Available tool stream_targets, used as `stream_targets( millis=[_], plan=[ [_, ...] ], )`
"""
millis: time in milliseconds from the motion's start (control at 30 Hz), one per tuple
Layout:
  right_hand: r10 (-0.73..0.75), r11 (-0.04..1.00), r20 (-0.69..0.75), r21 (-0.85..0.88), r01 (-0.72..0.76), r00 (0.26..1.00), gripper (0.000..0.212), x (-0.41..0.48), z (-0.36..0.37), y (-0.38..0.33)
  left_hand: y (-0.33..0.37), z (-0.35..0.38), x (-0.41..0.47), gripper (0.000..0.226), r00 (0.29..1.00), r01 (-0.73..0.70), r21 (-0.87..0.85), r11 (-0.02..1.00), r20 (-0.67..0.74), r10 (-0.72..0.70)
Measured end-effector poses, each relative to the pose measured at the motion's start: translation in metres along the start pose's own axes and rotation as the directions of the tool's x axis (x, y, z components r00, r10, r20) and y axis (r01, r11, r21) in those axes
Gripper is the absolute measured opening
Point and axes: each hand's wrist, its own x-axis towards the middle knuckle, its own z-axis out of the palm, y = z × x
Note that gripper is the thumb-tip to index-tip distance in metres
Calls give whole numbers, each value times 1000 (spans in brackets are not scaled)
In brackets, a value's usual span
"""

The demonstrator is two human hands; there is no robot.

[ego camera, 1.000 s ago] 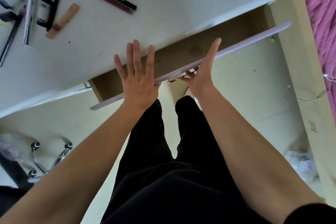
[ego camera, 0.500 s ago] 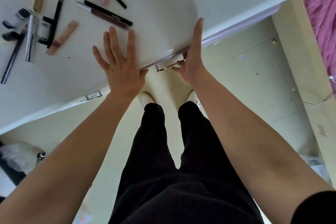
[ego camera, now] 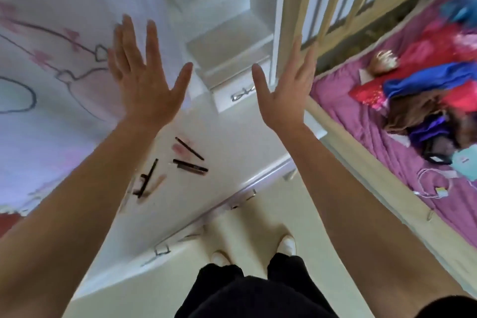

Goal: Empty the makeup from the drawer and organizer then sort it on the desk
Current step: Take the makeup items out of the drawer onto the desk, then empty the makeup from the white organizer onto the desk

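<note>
The hands had been lifted off the drawer front, against which they were pressed half a second earlier, and were held up over the surface. The left hand (ego camera: 144,77) was spread wide, fingers straight and apart, with nothing held. The right hand (ego camera: 285,88) was likewise opened flat, thumb out, and nothing was gripped. The drawer (ego camera: 263,178) was seen pushed in under the edge of the surface (ego camera: 240,142). The makeup (ego camera: 189,160), dark pencils and pinkish tubes, was laid in a loose group on the surface, just beside the left forearm; the pieces were blurred. A bed (ego camera: 374,142) with a purple cover was seen to the right.
</note>
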Motion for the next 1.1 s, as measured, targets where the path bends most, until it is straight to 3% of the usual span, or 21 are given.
stream_targets(
  millis=[100,200,300,400,533,633,733,933,1100],
  plan=[
    [-230,956,-154,-220,193,961,81,25,-48,-37,10,-51,54,77,969,-118,-9,993,-218,113],
    [-354,890,-221,-378,255,909,79,20,-96,-58,28,-94,75,74,939,-231,-65,971,-277,205],
    [-372,833,-233,-511,212,899,81,-14,-142,-68,50,-125,74,73,915,-329,-155,932,-296,274],
    [-259,810,-311,-585,31,914,83,-74,-184,-68,82,-148,59,70,862,-474,-295,830,-349,368],
    [-135,725,-469,-647,-236,873,84,-170,-256,-64,164,-177,18,67,774,-632,-504,588,-446,449],
    [-135,602,-625,-668,-438,768,81,-262,-336,-70,249,-226,-44,68,701,-688,-644,335,-468,539],
    [-170,450,-737,-648,-614,654,80,-368,-416,-97,316,-295,-126,70,573,-706,-706,50,-529,625],
    [-268,240,-891,-429,-871,365,80,-586,-522,-170,390,-461,-302,68,352,-673,-626,-394,-740,573],
    [-313,107,-928,-247,-963,203,75,-767,-575,-197,432,-587,-461,66,238,-632,-490,-600,-860,452]
  ],
)
